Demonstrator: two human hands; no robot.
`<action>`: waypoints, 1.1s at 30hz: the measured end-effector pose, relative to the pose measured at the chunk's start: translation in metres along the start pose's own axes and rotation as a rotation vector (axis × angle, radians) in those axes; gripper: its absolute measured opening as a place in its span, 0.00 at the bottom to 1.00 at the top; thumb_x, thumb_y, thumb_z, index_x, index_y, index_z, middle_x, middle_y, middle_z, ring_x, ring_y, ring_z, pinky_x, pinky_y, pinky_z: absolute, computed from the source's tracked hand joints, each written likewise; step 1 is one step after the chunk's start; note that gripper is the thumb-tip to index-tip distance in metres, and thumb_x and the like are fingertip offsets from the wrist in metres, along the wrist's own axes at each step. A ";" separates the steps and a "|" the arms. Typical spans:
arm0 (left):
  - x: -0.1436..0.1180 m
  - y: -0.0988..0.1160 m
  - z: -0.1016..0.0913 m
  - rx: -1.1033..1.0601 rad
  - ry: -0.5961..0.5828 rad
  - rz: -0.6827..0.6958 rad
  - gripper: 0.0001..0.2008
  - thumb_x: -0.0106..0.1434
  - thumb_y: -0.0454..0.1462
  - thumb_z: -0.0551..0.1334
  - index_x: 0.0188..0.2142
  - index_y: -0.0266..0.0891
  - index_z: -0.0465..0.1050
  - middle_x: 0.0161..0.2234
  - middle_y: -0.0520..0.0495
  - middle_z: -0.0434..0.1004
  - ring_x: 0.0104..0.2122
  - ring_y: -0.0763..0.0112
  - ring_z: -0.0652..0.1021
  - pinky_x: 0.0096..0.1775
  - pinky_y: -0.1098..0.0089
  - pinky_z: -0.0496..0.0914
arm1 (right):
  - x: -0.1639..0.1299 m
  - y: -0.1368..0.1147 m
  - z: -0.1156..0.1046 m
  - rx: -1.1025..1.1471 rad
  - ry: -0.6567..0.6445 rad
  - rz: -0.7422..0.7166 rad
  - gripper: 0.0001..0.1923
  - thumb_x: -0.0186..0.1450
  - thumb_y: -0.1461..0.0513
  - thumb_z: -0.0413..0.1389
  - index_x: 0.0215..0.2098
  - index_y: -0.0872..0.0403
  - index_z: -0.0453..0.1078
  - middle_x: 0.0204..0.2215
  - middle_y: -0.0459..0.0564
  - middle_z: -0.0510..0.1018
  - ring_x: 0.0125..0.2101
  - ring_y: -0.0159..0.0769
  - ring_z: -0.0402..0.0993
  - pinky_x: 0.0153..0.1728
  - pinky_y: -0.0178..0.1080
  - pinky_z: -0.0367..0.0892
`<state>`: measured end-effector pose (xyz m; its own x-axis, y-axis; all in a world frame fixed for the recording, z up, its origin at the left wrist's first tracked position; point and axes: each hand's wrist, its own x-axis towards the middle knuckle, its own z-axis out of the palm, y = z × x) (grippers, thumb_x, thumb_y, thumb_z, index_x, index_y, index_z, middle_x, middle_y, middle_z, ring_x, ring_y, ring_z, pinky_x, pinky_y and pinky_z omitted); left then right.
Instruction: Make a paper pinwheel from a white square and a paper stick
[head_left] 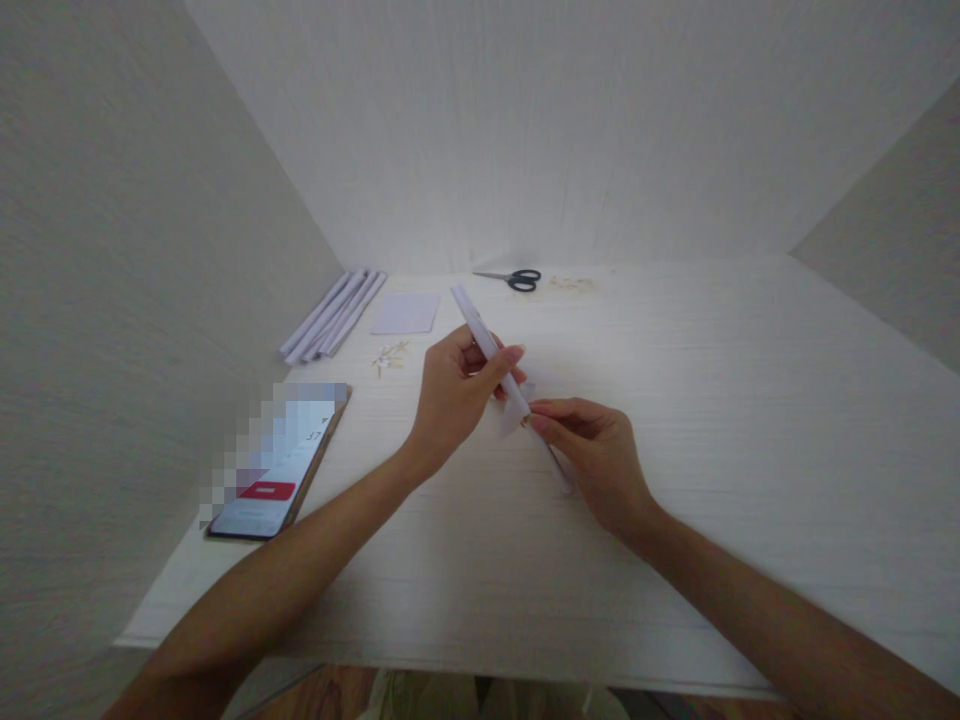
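A rolled white paper tube (474, 318) slants down toward the right, held between the thumb and fingers of my left hand (457, 385). At its lower end, small tan bits (526, 421) show at the opening. There my right hand (589, 450) pinches with thumb and forefinger, touching the tube's end; what sits between the fingertips is too small to make out. Beneath the hands, a thin whitish strip or roll (555, 465) lies on the table, partly covered by my right hand. A pale translucent piece (513, 418) shows just behind the tube's lower end.
Several paper rolls (334, 315) lie at the back left, beside a square of white paper (406, 313). Small tan pieces (390, 357) sit nearer. Black-handled scissors (517, 279) and more tan bits (572, 284) lie near the back wall. A phone (281, 470) rests by my left forearm.
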<state>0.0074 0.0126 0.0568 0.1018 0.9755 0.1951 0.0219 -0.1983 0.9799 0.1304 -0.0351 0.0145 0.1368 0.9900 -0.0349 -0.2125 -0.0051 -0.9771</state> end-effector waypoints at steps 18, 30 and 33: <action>0.001 -0.004 0.001 0.016 0.059 -0.036 0.10 0.51 0.40 0.62 0.23 0.36 0.63 0.17 0.53 0.71 0.15 0.79 0.70 0.17 0.79 0.64 | -0.005 -0.004 0.001 -0.136 -0.007 -0.251 0.02 0.52 0.66 0.58 0.22 0.54 0.69 0.32 0.47 0.72 0.32 0.31 0.70 0.31 0.35 0.69; 0.003 -0.007 0.000 -0.009 0.064 -0.107 0.11 0.50 0.41 0.61 0.24 0.34 0.65 0.17 0.52 0.71 0.16 0.78 0.71 0.18 0.78 0.67 | -0.007 0.000 -0.003 -0.333 -0.016 -0.560 0.05 0.54 0.68 0.56 0.24 0.53 0.70 0.31 0.47 0.72 0.34 0.32 0.70 0.36 0.39 0.69; 0.004 -0.008 0.000 -0.026 0.052 -0.130 0.12 0.50 0.42 0.61 0.24 0.34 0.65 0.17 0.52 0.72 0.16 0.77 0.72 0.19 0.76 0.68 | -0.008 -0.002 -0.004 -0.424 -0.011 -0.660 0.06 0.54 0.70 0.56 0.24 0.53 0.70 0.30 0.47 0.72 0.33 0.31 0.70 0.35 0.38 0.68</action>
<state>0.0076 0.0176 0.0501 0.0477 0.9966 0.0673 0.0052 -0.0676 0.9977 0.1335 -0.0436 0.0161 0.0963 0.8084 0.5807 0.2976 0.5334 -0.7918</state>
